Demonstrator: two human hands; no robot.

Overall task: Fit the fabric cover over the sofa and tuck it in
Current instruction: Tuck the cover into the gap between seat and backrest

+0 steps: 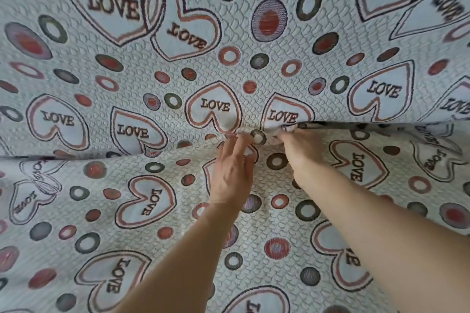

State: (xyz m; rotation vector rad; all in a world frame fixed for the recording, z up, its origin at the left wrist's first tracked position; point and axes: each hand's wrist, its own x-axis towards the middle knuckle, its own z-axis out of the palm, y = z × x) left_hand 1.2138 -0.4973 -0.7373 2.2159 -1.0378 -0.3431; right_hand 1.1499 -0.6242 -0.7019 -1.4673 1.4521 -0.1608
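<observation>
A fabric cover (pixel 132 79), pale and quilted in a scale-like texture, fills the whole view; it is printed with outlined hearts that read "LOVE" and with rings and dots in red, pink, grey and dark green. It is spread over the back and the seat of the sofa, which is itself hidden underneath. A long crease (pixel 356 123) runs from side to side where the upright part of the cover meets the flat part, and the cloth overhangs it as a soft fold at the right. Both arms reach forward to the middle of this crease, bare to the edge of the view. The left grip (pixel 231 173) lies palm down on the seat part with its fingers straight and close together, released and holding nothing; its fingertips touch the cloth right at the fold. The right grip (pixel 302 152) is just beside it, apart from it by one dark printed ring (pixel 259 137). Its fingers go into the crease under the overhanging cloth and are out of sight, so I cannot tell whether it is clenched, released or grasping the cover; it seems to bear on the cloth there. The cover bunches slightly between the two grips.
</observation>
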